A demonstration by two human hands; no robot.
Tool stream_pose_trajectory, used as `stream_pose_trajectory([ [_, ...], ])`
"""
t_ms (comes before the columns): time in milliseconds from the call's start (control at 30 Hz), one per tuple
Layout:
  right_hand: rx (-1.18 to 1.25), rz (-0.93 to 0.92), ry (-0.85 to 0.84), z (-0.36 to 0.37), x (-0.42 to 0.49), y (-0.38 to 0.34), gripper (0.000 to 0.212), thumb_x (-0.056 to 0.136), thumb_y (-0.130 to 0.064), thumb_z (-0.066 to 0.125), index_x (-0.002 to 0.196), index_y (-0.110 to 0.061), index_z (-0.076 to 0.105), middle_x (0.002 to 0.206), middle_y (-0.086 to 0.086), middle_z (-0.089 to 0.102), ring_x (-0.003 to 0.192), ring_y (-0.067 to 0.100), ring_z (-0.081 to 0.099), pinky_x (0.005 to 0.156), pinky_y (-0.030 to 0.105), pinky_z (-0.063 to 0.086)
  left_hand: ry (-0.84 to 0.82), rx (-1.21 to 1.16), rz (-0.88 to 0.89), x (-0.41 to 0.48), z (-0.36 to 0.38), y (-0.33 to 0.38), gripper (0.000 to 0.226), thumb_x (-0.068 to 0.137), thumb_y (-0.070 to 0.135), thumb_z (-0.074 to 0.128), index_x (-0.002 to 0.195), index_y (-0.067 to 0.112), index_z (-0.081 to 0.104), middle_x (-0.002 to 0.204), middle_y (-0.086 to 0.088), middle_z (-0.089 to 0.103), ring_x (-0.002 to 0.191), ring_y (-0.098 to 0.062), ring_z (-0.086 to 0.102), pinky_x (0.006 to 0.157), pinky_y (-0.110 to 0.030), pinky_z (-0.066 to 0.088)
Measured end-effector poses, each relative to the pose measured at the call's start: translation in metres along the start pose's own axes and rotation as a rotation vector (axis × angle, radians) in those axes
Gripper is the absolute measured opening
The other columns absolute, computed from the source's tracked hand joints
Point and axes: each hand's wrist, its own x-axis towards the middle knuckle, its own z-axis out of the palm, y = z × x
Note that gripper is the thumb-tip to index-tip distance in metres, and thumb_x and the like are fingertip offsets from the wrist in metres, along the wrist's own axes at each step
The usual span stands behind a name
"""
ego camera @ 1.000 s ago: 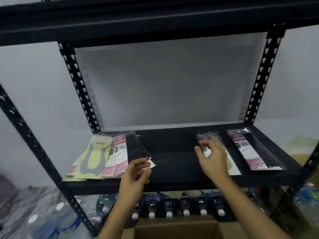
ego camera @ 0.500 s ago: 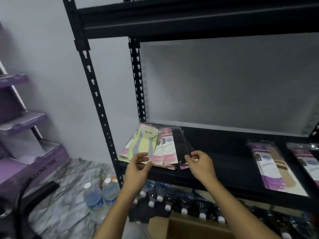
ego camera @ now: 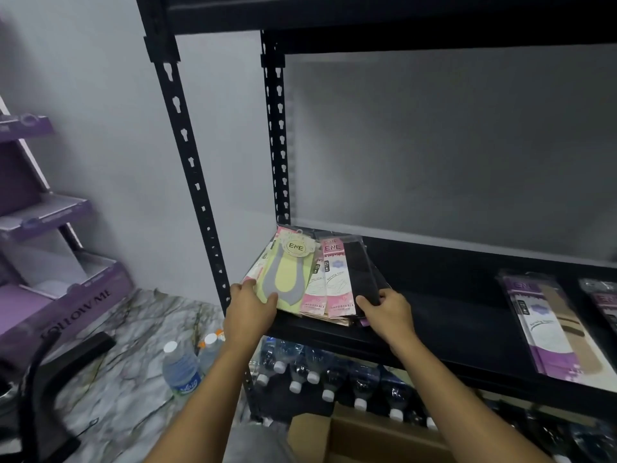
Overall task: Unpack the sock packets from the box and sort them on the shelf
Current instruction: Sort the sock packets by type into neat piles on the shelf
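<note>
A pile of sock packets lies at the left end of the black shelf. On top is a yellow-and-grey sock packet, beside it pink-labelled packets and a black sock packet. My left hand grips the pile's left front corner, thumb on the yellow packet. My right hand pinches the front edge of the black packet. Further right on the shelf lie a purple packet with beige socks and another packet cut off by the frame edge. The cardboard box stands open below.
Black slotted uprights frame the shelf; another shelf runs overhead. Water bottles fill the level below, and two more stand on the marble floor. A purple display stand is at the left, with a dark chair part in front.
My view swung left. My right hand left the purple packet and came over to the left pile's black packet. My left hand shifted to the pile's left corner.
</note>
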Motion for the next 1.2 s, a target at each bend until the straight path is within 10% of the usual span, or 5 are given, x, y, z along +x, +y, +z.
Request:
stream_pose_trajectory([
  [333, 0.384, 0.136, -0.079, -0.012, 0.002, 0.001, 0.029, 0.080, -0.016, 0.075, 0.103, -0.011, 0.058, 0.094, 0.008, 0.071, 0.068, 0.023, 0.073, 0.061, 0.036, 0.061, 0.046, -0.085, -0.038, 0.012, 0.002, 0.002, 0.055, 0.080, 0.021, 0.075, 0.128, 0.006, 0.055, 0.122, -0.014, 0.060, 0.105, -0.031, 0.061, 0.088, -0.042, 0.054],
  [533, 0.446, 0.135, -0.079, -0.021, -0.003, 0.003, 0.016, 0.086, -0.019, 0.069, 0.099, -0.015, 0.062, 0.082, 0.003, 0.074, 0.062, 0.013, 0.065, 0.045, 0.022, 0.044, 0.159, -0.132, 0.017, -0.004, -0.009, -0.001, 0.047, 0.078, 0.010, 0.075, 0.122, 0.008, 0.058, 0.111, -0.012, 0.061, 0.086, -0.022, 0.061, 0.071, -0.031, 0.050],
  [767, 0.516, 0.134, -0.088, -0.028, -0.017, 0.009, 0.026, 0.085, -0.015, 0.071, 0.110, -0.015, 0.062, 0.108, 0.010, 0.070, 0.100, 0.023, 0.068, 0.064, 0.028, 0.051, 0.146, -0.565, -0.083, -0.022, -0.019, -0.004, 0.034, 0.082, 0.009, 0.075, 0.105, 0.025, 0.055, 0.095, -0.006, 0.063, 0.064, -0.025, 0.073, 0.065, -0.045, 0.061],
  [1200, 0.603, -0.087, 0.049, -0.082, -0.062, 0.003, 0.023, 0.086, -0.005, 0.067, 0.105, -0.018, 0.063, 0.091, -0.002, 0.076, 0.086, 0.013, 0.073, 0.079, 0.030, 0.056, -0.046, -1.240, -0.090, -0.073, 0.004, 0.029, 0.036, 0.085, -0.002, 0.069, 0.105, 0.023, 0.054, 0.104, -0.005, 0.070, 0.087, -0.022, 0.074, 0.066, -0.029, 0.060],
])
